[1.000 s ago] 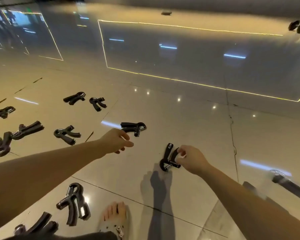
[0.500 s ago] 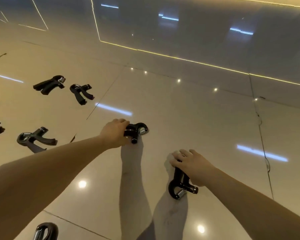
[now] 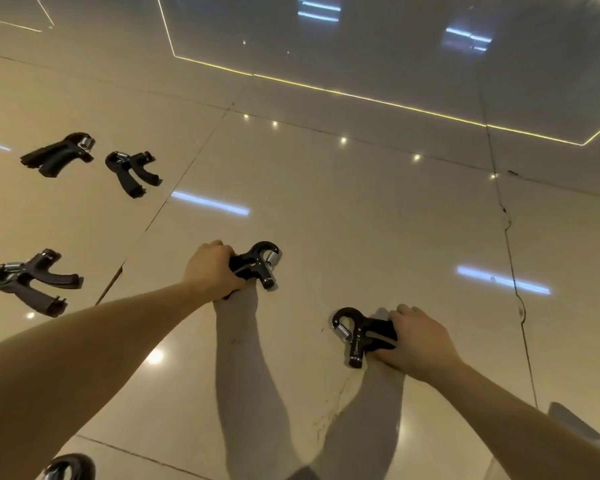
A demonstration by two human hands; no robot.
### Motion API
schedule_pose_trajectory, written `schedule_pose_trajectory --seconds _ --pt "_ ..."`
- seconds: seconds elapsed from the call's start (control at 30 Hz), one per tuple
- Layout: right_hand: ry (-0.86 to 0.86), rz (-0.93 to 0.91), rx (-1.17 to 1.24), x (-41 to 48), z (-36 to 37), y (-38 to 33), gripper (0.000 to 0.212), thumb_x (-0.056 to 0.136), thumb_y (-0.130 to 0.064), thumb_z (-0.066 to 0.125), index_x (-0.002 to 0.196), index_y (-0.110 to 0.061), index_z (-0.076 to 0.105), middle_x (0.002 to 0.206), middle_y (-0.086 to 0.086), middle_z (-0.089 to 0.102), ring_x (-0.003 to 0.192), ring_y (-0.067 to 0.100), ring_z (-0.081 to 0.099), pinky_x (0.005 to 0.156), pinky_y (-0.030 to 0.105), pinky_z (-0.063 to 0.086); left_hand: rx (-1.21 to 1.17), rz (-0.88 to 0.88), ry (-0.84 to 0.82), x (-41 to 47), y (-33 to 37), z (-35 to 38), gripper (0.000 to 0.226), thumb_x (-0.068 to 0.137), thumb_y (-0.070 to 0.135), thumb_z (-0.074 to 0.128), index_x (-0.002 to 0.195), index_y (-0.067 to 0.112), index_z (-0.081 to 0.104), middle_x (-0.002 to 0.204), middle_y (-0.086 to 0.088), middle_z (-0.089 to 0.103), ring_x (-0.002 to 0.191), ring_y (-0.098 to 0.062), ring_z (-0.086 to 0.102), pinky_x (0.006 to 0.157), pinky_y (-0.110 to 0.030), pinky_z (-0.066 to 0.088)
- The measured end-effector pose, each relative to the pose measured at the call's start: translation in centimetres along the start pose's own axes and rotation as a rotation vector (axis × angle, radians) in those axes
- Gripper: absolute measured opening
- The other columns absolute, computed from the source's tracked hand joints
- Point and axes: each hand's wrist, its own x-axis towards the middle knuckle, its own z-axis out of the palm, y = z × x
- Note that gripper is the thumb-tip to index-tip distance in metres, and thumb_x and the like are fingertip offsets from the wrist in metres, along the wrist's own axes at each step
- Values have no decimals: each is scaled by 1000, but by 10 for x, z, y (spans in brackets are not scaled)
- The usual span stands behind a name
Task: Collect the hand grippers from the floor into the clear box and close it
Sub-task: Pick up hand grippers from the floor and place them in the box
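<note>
the left hand [image 3: 212,268] curls its fingers round a hand gripper [image 3: 262,263] on the floor [image 3: 378,220], this side of the yellow line [image 3: 361,97]. the right hand [image 3: 420,341] clasps a second gripper [image 3: 352,332] with curled fingers, farther from that line.

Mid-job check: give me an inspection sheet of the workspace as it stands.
Surface: glossy beige tiled floor, cracked at right.
Job's things: left-held hand gripper; right-held hand gripper; loose hand grippers at left; another cut off at bottom edge; clear box not identified.
Clutter: nothing seen.
Grippers: left hand and right hand each grip handles.
Cables: nothing seen.
Surroundings: dark reflective floor panel, yellow lit edging.
</note>
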Motion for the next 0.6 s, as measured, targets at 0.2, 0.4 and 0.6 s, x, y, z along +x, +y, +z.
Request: schedule_pose_trajectory --seconds 0.2,0.4,0.6 --pt "54 142 150 -41 -27 13 47 71 -65 68 89 -24 54 84 -10 43 79 14 48 61 28 38 -247 -33 -65 -52 56 -17 39 58 34 85 83 10 68 77 -7 69 71 -21 66 63 -37 57" --pt "241 244 234 -128 -105 60 49 75 -67 71 91 -23 56 86 -9 48 76 14 53 67 33 49 -387 199 -14 -113 166 -62 52 66 39 87 104 19 57 92 4 62 80 -11 62 66 -26 52" --pt "361 338 285 -252 -161 135 50 80 -65 70 100 -24 51 92 -8 52 75 10 55 72 33 54 -541 405 -34 -196 284 -116 56 74 31 87 113 19 49 99 3 62 83 -8 63 63 -17 45"
